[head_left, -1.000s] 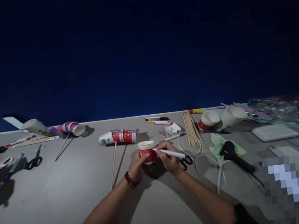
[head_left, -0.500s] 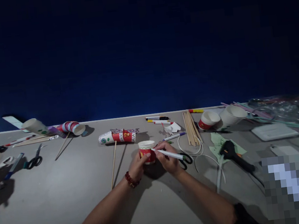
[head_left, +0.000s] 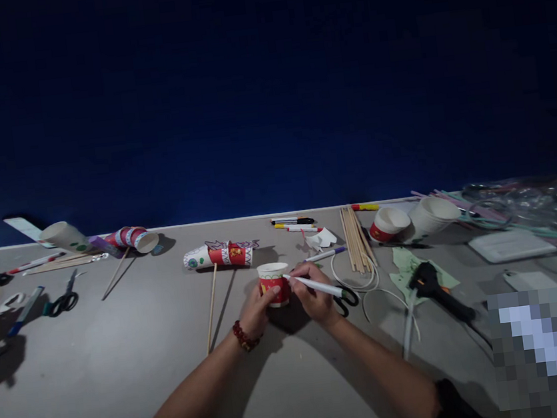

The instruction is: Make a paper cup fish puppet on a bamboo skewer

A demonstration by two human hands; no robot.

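My left hand (head_left: 256,309) is closed around the side of a red and white paper cup (head_left: 273,283), which stands upright with its mouth up. Green curved lines show under the cup's rim. A white marker pen (head_left: 317,285) with a green end is pinched in my right hand (head_left: 315,297), and its tip is at the cup's right side. Whether the tip touches the cup I cannot tell. Behind them lies a dragon-like figure of joined paper cups (head_left: 230,253) on a wooden stick (head_left: 212,307). Black scissor handles (head_left: 348,298) show partly behind my right hand.
To the right are wooden sticks (head_left: 355,240), a white cord (head_left: 362,286), paper cups (head_left: 433,217) and a black glue gun (head_left: 439,291) on green paper. Several markers (head_left: 293,221) lie at the back. On the left are scissors (head_left: 65,300), another cup figure (head_left: 134,239) and part of another person's hand.
The marker's tip has shifted very slightly at the cup's side. Both hands keep their hold, and the cup stays in place.
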